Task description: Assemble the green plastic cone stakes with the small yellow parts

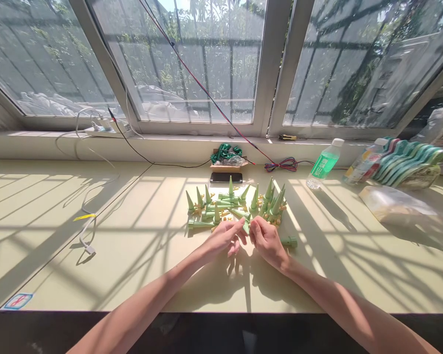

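Observation:
My left hand (227, 237) is closed in a pinch on a small pale green plastic cone (246, 227), just above the table's middle. Close beside it, my right hand (268, 239) has its fingers pressed together at the cone's side; what they grip is hidden. Several similar green cones (275, 204) stand upright beyond my hands, points up. Others lie on their sides, such as a long green piece (201, 224) at the left of the cluster. Small yellowish-orange bits (229, 219) are scattered among them. One more green piece (290, 241) lies right of my right hand.
Behind the cones are a black phone (226, 177) and a small box with green material (227, 156). On the right stand a green-labelled bottle (324, 164), another bottle (365, 161) and stacked teal-edged items (409, 162). A white cable (84, 236) lies left; a power strip (105, 129) sits on the sill.

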The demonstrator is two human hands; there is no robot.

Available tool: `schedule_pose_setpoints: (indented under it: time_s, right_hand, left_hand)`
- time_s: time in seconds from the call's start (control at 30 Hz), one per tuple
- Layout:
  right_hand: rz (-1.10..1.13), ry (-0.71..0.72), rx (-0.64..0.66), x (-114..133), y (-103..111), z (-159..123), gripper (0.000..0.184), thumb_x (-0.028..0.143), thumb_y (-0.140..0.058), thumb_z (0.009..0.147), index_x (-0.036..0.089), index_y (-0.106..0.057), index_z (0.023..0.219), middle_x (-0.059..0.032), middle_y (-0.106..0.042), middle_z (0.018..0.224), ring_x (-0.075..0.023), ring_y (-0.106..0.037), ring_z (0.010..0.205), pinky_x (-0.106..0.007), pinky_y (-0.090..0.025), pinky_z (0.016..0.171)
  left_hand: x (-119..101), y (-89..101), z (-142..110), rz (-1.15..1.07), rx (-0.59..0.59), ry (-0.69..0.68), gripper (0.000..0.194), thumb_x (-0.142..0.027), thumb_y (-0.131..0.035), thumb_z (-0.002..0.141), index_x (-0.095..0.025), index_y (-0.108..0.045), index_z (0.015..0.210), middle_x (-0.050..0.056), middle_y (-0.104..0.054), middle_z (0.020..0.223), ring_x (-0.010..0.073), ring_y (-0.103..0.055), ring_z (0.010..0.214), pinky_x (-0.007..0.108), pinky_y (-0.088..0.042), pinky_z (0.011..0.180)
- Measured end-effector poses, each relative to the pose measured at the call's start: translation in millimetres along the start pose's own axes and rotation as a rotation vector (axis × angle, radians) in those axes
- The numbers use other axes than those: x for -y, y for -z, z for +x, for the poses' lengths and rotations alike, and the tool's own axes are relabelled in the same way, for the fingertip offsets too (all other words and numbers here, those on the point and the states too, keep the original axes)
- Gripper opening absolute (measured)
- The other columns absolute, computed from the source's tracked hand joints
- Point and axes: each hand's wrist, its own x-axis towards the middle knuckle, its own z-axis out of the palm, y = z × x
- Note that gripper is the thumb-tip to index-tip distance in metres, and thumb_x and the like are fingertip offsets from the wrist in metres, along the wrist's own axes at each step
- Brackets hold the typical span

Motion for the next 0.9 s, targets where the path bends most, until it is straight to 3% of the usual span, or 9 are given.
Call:
schedule_pose_setpoints:
  time_s: [0.2,0.43,0.57,0.7,0.9]
  right_hand:
    - [-0.067,0.039,0.014,1,0,0,0.044,0.046,-0.038,0.104,0.022,-0.038,0.068,0.0037,-0.048,0.056,-0.0108,-0.042,0.049,-0.025,-0.033,0.049]
    - [-0.083,-0.027,0.038,2,1,-1,0.046,0.048,-0.035,0.104,0.023,-0.038,0.066,0.0034,-0.046,0.053,-0.0117,-0.042,0.047,-0.026,-0.034,0.050]
    - [-0.114,-0.051,0.022,6,1,0,0.050,0.048,-0.035,0.103,0.022,-0.039,0.060,0.0020,-0.047,0.049,-0.0122,-0.044,0.046,-0.027,-0.034,0.050]
    - [-0.120,-0.044,-0.011,7,0,1,0.054,0.046,-0.035,0.103,0.022,-0.039,0.054,0.0012,-0.047,0.045,-0.0118,-0.043,0.043,-0.027,-0.033,0.049]
    - [-0.029,-0.043,-0.029,4,-1,0,0.052,0.045,-0.037,0.103,0.022,-0.041,0.057,0.0023,-0.046,0.046,-0.0112,-0.043,0.042,-0.026,-0.034,0.047]
  left_hand:
    - [3,5.7,-1,-0.051,0.032,-0.013,0.051,-0.062,-0.062,0.087,-0.013,-0.060,0.076,0.000,-0.056,0.056,0.0083,-0.050,0.041,0.021,-0.035,0.041]
    - [1,5.5,-1,0.045,-0.059,-0.143,0.041,-0.052,-0.071,0.084,-0.019,-0.048,0.079,-0.008,-0.046,0.053,0.0075,-0.047,0.040,0.020,-0.036,0.042]
    - [3,1.0,-2,0.249,-0.166,-0.239,0.038,-0.044,-0.075,0.081,-0.018,-0.057,0.102,-0.004,-0.058,0.071,0.0087,-0.052,0.051,0.021,-0.044,0.047]
    - [2,-1.9,-4,0.421,-0.233,-0.368,0.034,-0.037,-0.073,0.083,-0.019,-0.061,0.109,0.004,-0.063,0.100,0.0101,-0.059,0.066,0.023,-0.053,0.060]
    - [1,-3.2,-5,0.423,-0.237,-0.378,0.034,-0.039,-0.071,0.085,-0.019,-0.061,0.111,0.005,-0.060,0.106,0.0099,-0.060,0.068,0.024,-0.055,0.061]
